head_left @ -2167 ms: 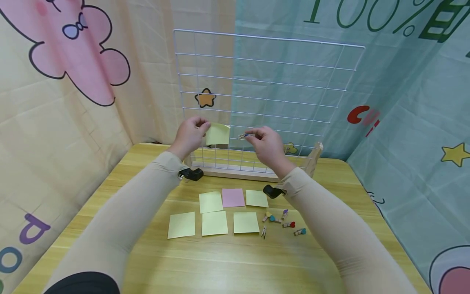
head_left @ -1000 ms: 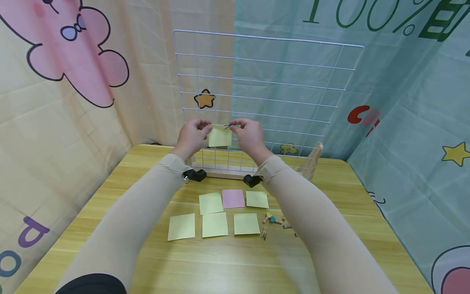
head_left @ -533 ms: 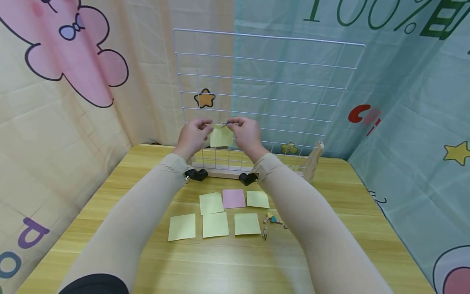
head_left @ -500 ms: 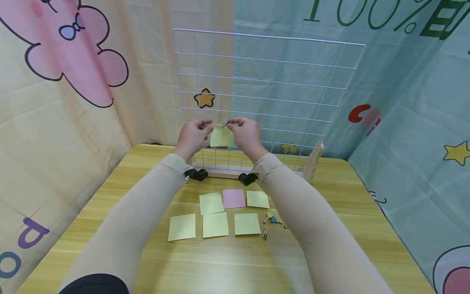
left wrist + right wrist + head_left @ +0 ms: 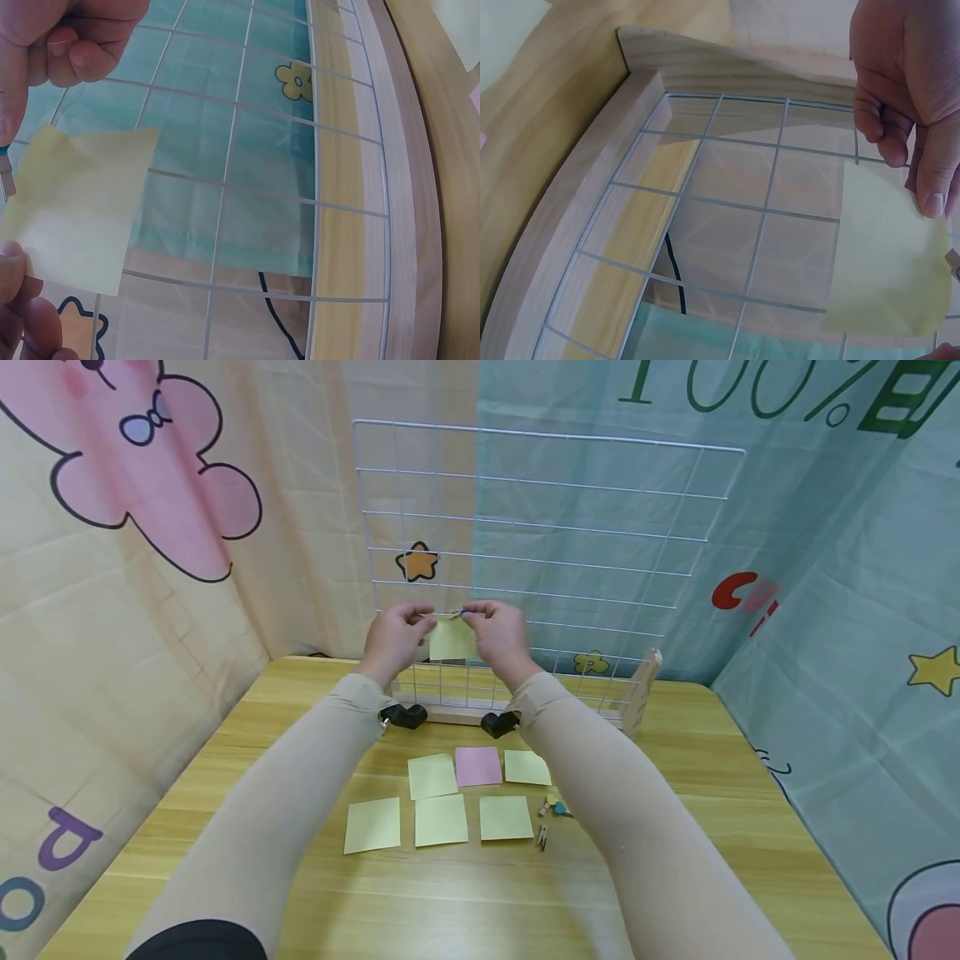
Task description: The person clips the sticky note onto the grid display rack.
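Observation:
My left hand (image 5: 393, 639) pinches a pale yellow sticky note (image 5: 452, 639) by its left edge, in front of the wire grid (image 5: 570, 531). My right hand (image 5: 500, 635) pinches a small wooden clothespin (image 5: 456, 614) at the note's top edge. In the left wrist view the clothespin (image 5: 7, 180) shows a bit of blue at the fingertips and meets the note's edge. The right wrist view has the left thumb on the note (image 5: 889, 255), with the clothespin's tip (image 5: 953, 261) beside it. Whether the clothespin grips a wire is hard to see.
Several yellow sticky notes (image 5: 441, 820) and one pink note (image 5: 477, 767) lie on the wooden table (image 5: 450, 902). Small clothespins (image 5: 542, 837) lie right of them, partly hidden by the right sleeve. A wooden base (image 5: 637, 693) carries the grid. Printed curtains hang behind.
My right hand has moved left with the clothespin, from beside the note to its top edge. My left hand has shifted slightly right with the note. Little differs over the last half second.

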Demonstrator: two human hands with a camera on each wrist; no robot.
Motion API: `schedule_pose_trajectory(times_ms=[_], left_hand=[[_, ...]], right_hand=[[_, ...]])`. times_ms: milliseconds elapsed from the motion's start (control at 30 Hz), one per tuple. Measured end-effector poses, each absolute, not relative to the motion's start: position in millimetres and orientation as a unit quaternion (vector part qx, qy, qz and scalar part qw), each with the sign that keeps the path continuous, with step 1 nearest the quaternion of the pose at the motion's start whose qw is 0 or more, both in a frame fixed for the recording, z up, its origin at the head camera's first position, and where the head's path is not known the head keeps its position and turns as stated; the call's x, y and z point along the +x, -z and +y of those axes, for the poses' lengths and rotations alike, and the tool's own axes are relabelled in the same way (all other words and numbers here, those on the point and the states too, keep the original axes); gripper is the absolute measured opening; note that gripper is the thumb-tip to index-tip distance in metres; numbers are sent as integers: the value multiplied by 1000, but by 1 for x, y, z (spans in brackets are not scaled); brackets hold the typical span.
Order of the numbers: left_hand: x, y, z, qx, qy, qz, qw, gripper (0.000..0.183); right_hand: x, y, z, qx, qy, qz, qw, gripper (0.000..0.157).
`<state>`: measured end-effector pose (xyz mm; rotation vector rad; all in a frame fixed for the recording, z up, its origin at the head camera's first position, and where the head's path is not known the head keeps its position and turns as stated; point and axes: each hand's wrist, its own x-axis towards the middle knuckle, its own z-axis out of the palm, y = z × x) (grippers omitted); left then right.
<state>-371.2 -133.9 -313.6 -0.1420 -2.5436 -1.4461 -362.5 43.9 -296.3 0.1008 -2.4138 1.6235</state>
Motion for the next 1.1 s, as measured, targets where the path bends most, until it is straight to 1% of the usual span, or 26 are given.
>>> schedule_pose_trajectory(times_ms=[500, 900, 1100], left_hand=[[-372, 319, -131, -41, 489, -862, 131, 32], [-371, 323, -130, -43, 499, -854, 141, 34], [-370, 324, -130, -49, 488, -857, 156, 33]], right_hand=[[-373, 299, 36, 33, -529, -839, 120, 20], [-375, 300, 32, 35, -509, -852, 120, 20], [-375, 299, 31, 38, -496, -859, 118, 21]])
